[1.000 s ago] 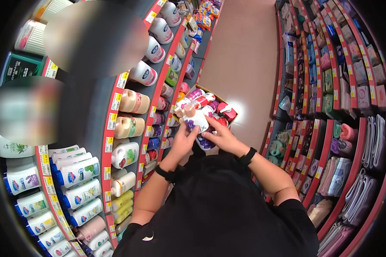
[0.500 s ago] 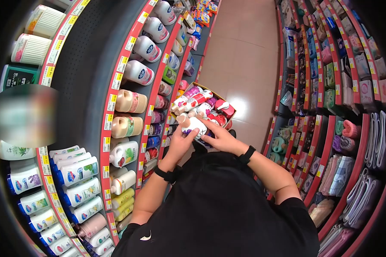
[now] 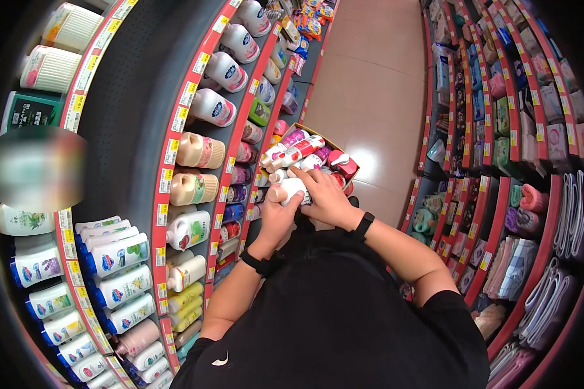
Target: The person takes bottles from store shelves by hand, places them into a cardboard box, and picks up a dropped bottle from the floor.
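Bottle [image 3: 292, 188] and hands meet over the near edge of the box [image 3: 330, 142], the white body lying between the two palms with its long axis running roughly left to right. Its peach cap [image 3: 278, 194] points left and a little near, so the capped end falls to the left hand [image 3: 276, 218] and the opposite end to the right hand [image 3: 329, 202] — neither is clearly closer. The left grip is clamped on the bottle, thumb along the near side; the right fingers lie over its right end, though I cannot tell whether they pinch or only rest there. Packed bottles [image 3: 302, 151] sit just beyond, on the far side. Compared with half a second ago, the cap has swung nearer, the purple print has mostly gone from view, and the right hand has come farther over the body — the box itself looks unchanged.
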{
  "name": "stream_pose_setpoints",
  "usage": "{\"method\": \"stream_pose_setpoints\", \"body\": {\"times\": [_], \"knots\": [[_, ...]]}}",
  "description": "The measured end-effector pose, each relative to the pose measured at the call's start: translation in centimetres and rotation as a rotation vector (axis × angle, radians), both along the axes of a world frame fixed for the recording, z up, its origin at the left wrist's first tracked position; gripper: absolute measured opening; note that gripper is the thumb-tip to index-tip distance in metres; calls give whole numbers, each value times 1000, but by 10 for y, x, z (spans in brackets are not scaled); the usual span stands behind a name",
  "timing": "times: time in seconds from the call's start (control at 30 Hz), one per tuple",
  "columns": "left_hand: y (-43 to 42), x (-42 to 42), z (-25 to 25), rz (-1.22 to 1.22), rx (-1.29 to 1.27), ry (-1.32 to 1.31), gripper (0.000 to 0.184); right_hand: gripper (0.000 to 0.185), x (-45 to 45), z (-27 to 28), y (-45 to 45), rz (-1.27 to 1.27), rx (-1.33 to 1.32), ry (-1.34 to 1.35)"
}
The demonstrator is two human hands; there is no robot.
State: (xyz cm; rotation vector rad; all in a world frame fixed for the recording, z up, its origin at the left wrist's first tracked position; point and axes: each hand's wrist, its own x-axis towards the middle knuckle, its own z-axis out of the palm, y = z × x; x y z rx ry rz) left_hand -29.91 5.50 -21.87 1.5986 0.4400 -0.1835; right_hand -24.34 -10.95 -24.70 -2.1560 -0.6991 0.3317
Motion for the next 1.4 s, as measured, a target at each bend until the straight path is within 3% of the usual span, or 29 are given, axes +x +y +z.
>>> {"method": "stream_pose_setpoints", "body": {"times": [0.07, 0.13, 0.23, 0.37, 0.57, 0.7, 0.87, 0.93, 1.07, 1.27, 1.4], "knots": [[1, 2, -10, -19, 43, -8, 33, 89, 2, -6, 0, -17, -3, 2], [0, 4, -21, 2, -139, 4, 34, 86, 6, -15, 0, -33, -4, 1], [-5, 9, -32, 24, -190, 4, 36, 85, 12, -32, -2, -30, 0, -2], [-8, 16, -40, 35, -164, 52, 35, 84, 13, -44, 0, -69, -13, 23], [-9, 18, -71, 35, -153, 281, 38, 78, 5, -91, 10, -182, -55, 44], [4, 14, -81, 10, -93, 228, 47, 79, 3, -83, 10, -114, 31, 64], [1, 20, -104, -35, 90, 98, 60, 77, 6, -110, 3, -158, 16, 64], [-3, 28, -113, -175, 100, 240, 64, 76, 9, -120, -3, -168, 1, 89], [7, 31, -122, -237, 192, 248, 62, 74, 6, -114, 0, -148, -32, 146], [19, 26, -127, -207, 192, 291, 66, 72, 0, -130, -8, -106, -49, 73], [22, 22, -123, -168, 173, 347, 67, 71, 3, -119, -20, -58, -32, 233]]}}
